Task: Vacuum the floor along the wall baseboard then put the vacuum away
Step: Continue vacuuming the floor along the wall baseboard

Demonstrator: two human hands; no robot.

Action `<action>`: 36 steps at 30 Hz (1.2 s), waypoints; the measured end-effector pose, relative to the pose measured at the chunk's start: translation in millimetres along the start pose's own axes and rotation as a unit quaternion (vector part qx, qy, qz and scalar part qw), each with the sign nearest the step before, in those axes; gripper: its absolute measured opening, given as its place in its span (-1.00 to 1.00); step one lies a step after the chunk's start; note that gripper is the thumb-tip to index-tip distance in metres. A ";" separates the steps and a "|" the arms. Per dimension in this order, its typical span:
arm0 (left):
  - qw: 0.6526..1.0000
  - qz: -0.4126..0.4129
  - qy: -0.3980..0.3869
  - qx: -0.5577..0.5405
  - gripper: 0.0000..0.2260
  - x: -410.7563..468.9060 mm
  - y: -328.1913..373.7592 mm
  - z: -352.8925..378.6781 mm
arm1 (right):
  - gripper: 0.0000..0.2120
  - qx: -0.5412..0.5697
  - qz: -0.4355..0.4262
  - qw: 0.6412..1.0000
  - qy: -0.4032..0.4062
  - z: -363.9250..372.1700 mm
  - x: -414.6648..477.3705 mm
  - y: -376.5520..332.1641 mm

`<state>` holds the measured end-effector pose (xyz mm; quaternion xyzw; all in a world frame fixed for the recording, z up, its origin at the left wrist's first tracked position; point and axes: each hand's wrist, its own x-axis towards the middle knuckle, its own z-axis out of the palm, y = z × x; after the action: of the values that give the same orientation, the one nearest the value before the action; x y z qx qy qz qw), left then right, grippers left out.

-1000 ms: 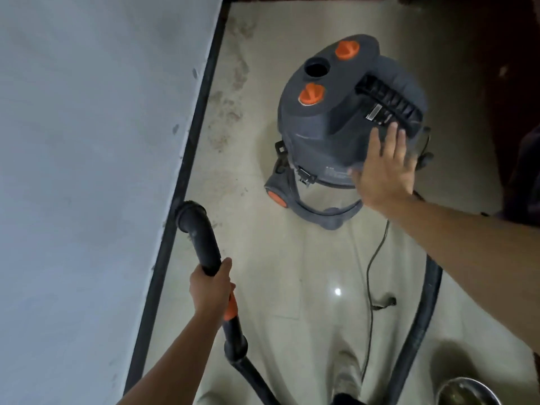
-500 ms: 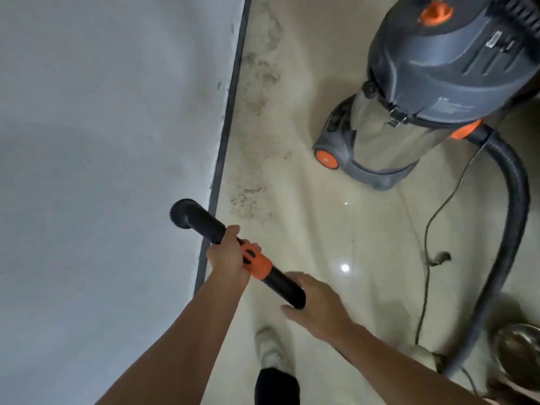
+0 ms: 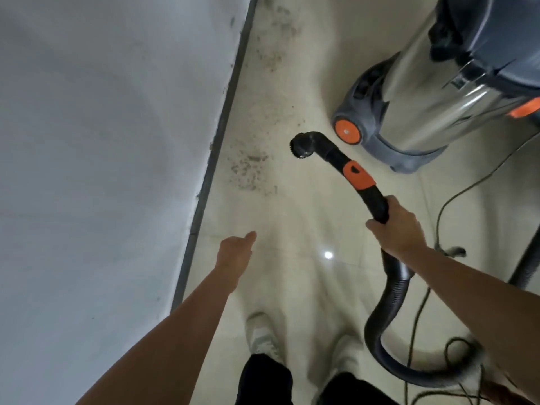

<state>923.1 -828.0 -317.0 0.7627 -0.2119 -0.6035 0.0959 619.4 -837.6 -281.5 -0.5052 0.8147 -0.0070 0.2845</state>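
fingers of my right hand [image 3: 394, 226] wrap the black hose handle [image 3: 377, 200] just behind its orange collar. the brush nozzle [image 3: 302, 147] points down over the floor [image 3: 292, 214], near the vacuum canister [image 3: 423, 83]. my left hand [image 3: 235, 252] hangs free, thumb out, fingers relaxed, holding nothing. dirt specks [image 3: 248, 171] lie between nozzle and baseboard [image 3: 216, 135].

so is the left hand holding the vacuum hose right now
No, the left hand hangs empty above the floor; only the right hand grips the hose.
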 end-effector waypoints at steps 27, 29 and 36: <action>0.779 0.353 0.315 0.411 -0.39 309.7 -192.4 39.3 | -0.79 -0.079 -0.229 0.970 0.010 229.2 263.5 -33.0; 0.790 0.345 0.305 0.406 -0.41 308.4 -199.0 39.1 | -0.79 -0.101 -0.241 0.965 0.008 233.7 260.9 -47.6; 0.779 0.375 0.317 0.390 -0.53 332.0 -210.1 35.2 | -0.81 -0.085 -0.265 0.961 0.000 268.8 264.3 -91.7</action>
<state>993.2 -782.5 -702.5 0.7432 -0.6562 -0.1094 0.0710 734.4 -1026.9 -600.0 -0.7252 0.6494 -0.0130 0.2283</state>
